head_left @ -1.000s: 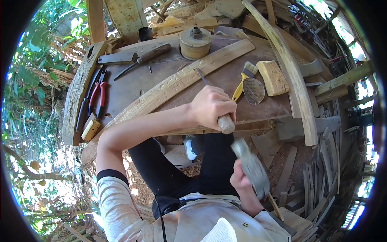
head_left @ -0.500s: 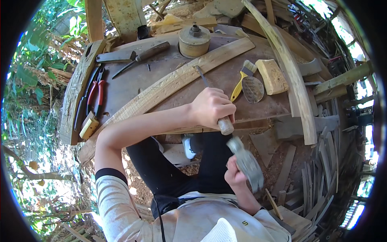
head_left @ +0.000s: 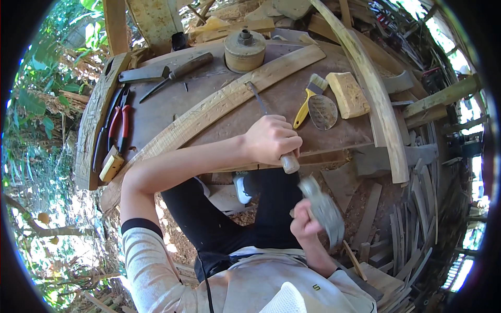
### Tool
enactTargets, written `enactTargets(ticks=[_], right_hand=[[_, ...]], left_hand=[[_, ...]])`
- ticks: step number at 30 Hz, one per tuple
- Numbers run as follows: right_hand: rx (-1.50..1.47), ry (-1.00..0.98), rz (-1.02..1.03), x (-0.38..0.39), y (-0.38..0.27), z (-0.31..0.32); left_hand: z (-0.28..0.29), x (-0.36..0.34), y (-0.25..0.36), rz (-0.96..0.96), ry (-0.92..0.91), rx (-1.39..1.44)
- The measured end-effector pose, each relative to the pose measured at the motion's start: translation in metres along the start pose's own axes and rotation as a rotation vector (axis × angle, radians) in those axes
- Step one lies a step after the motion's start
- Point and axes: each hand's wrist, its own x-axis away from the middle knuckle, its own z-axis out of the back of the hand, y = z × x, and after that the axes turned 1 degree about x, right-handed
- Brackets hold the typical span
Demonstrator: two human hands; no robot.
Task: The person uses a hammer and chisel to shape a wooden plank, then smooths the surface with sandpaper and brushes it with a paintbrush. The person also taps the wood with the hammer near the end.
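My left hand [head_left: 271, 139] is wrapped round the wooden handle of a chisel [head_left: 258, 98]. The blade's tip meets a long, pale wooden board [head_left: 209, 106] that lies slantwise over the bench, and the handle's butt sticks out below my fist. My right hand [head_left: 305, 220] grips a hammer [head_left: 325, 211], its grey head blurred by motion. That head is a little below and to the right of the chisel butt, apart from it. Marks show along the board's surface near the chisel tip.
Beyond the board stand a round container [head_left: 244, 52] and a long-handled pointed tool [head_left: 177, 74]. Red-handled pliers [head_left: 120, 122] lie at left. Right of my left hand are a yellow-handled brush [head_left: 307, 104], an oval lens-like piece [head_left: 323, 111] and a wood block [head_left: 348, 95].
The hammer and my right hand have shifted slightly; the head is a little farther from the chisel butt. The view has moved slightly. My left hand keeps its hold on the chisel.
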Motion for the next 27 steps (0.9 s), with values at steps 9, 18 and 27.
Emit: enactTargets(ticks=[9, 18, 27], right_hand=[[0.019, 0.155, 0.152, -0.001, 0.021, -0.011], [-0.035, 0.082, 0.032, -0.011, -0.001, -0.015], [0.11, -0.064, -0.048, -0.016, -0.004, -0.009]], left_hand=[[-0.006, -0.008, 0.0, 0.017, -0.003, -0.018], [0.0, -0.003, 0.0, 0.053, 0.002, -0.022], [0.002, -0.002, 0.001, 0.058, 0.025, -0.035]])
